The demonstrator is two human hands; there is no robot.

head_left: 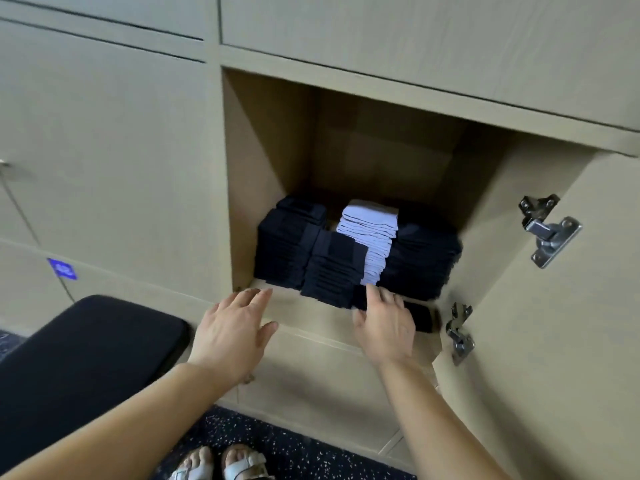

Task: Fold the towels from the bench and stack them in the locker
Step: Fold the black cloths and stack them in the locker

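Nearest, sandalled feet (221,462) on speckled dark floor (294,445), with a black padded bench (86,358) off to the left of the left hand.

Directly under the fingers (388,299) of the right hand (384,323): a dark folded towel (420,317), lying across the front lip of the locker (287,306) and poking out past the little finger toward the lower hinge (459,332). Navy or black, flat, narrow, blurred at its edges. Fingers close together and nearly straight, laid on top of it rather than curled around. Thumb splayed at the towel's left end, possibly touching its edge, hard to tell through the blur. Bare forearm reaching up from the lower right.

Left hand (232,327) well apart from that towel, palm down over the bare lip. Fingers straight and loosely spread, holding nothing, fingertips just short of the leftmost stack.

Just beyond the right fingertips, a short dark stack (332,268) at the front. Behind it, a taller dark stack (287,247) to the left, a white stack (370,237) in the middle and a broad dark stack (422,261) on the right, all pressed side by side. Farther back, the shadowed rear wall of the locker. Off to the right of the right hand, the open door (554,341) with its upper hinge (550,230).
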